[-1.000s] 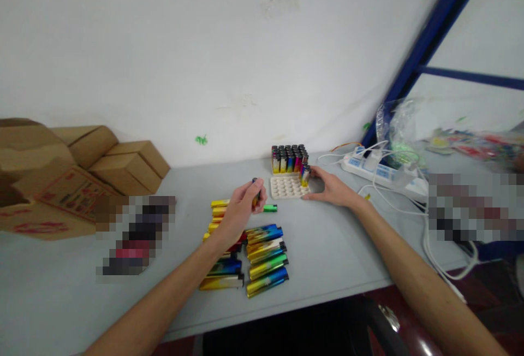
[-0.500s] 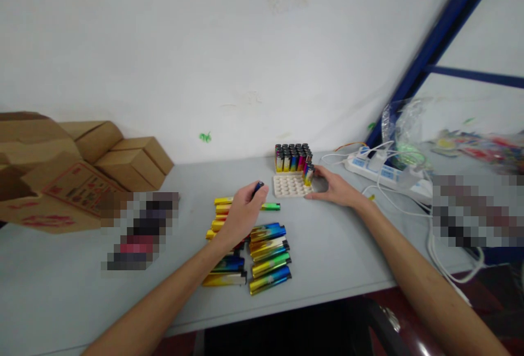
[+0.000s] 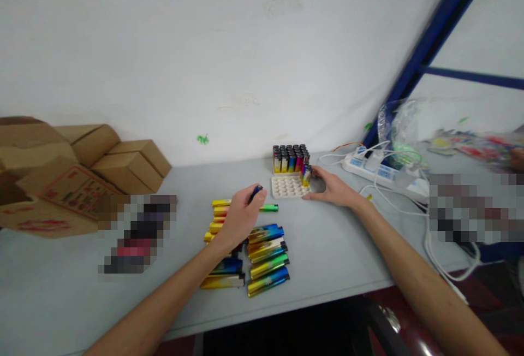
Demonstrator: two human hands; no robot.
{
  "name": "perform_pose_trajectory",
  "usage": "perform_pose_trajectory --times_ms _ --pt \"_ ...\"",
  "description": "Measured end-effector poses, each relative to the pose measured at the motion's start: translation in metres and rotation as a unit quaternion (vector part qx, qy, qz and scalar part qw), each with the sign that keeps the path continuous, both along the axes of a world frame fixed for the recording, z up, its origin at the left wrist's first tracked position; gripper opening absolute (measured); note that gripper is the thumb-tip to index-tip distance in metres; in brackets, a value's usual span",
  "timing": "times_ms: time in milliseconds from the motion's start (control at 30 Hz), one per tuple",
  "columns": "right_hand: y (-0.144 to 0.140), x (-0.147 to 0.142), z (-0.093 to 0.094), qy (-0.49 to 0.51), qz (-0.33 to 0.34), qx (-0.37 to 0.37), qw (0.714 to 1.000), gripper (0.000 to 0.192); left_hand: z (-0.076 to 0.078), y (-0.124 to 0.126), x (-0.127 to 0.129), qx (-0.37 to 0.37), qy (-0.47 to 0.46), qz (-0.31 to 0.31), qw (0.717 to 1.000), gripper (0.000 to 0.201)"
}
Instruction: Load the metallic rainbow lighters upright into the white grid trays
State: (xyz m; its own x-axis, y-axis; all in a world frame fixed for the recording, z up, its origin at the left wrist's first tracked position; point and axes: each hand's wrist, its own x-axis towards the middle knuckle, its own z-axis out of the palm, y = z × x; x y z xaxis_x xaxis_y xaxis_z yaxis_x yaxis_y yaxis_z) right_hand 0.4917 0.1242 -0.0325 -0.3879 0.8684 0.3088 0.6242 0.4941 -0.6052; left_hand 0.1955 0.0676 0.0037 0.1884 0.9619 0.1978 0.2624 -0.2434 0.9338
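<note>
Head view: left hand clasps a mostly hidden lighter; whether right hand grips is unclear.

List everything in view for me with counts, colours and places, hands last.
Lying lighters: at least ten, mostly yellow, blue, green, table centre
Standing lighters: many, multicoloured, black-topped, rear tray and near tray's right end
Rear tray: one, off-white, near wall
Near tray: one, off-white, before rear tray
Held lighter: one, dark, left hand
Cardboard boxes: several, brown, left
Power strip: one, white-blue, right
Cables: several, white, right
Frame: one, blue, upper right
Table: one, grey, beneath
Wall: one, white, behind
Pixelated patches: two, mixed, left and right, unreadable
Left hand: one, bare, above lying lighters
Right hand: one, bare, near tray's right end
</note>
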Motion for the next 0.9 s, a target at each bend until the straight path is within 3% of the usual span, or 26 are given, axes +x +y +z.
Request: perform_pose_trajectory --times_ms 200,300,600,733,900 --pt "0.001 0.0 -0.003 0.005 0.0 0.005 1.0 0.09 0.007 0.0 0.006 -0.038 -0.084 -0.069 0.993 0.03" --pt "0.001 -0.003 -0.004 0.013 -0.005 0.013 1.0 0.093 0.012 0.006 0.013 -0.022 -0.107 -0.101 0.989 0.025" --pt "-0.001 -0.009 -0.002 0.026 0.025 0.025 0.999 0.093 0.024 0.046 0.053 0.077 0.005 -0.083 0.994 0.033" --pt "0.0 -0.006 -0.002 0.047 0.066 0.019 0.996 0.093 0.02 0.058 0.069 0.104 0.029 -0.09 0.99 0.032" --pt "0.002 -0.006 -0.004 0.047 0.053 0.025 0.997 0.092 0.012 0.061 0.075 0.121 0.08 -0.083 0.986 0.032"
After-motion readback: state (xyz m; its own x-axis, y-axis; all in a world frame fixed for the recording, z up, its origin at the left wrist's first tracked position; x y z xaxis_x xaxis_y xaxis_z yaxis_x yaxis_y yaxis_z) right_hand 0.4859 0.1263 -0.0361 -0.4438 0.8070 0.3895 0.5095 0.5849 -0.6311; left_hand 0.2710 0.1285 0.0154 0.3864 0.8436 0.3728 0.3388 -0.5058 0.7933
